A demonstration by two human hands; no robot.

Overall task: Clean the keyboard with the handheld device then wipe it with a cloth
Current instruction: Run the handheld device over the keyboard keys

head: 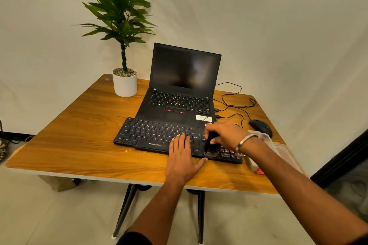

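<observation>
Black wired full-size keyboard (159,135): lies near the front edge of the wooden worktop (79,145), directly before the open black laptop (179,93).

Left hand (182,157): laid flat, fingers straight and together, pressing on the keys and lower edge of the keyboard.

Right hand (225,135): fingers curled round a black handheld cleaning device (211,145), whose lower end touches the keyboard's right section. Silver bangle (246,141) on the wrist.

Black mouse (260,127): near the right edge.

Clear plastic container (276,145): right edge, partly hidden by the forearm.

White potted green plant (124,81): back left corner.
</observation>
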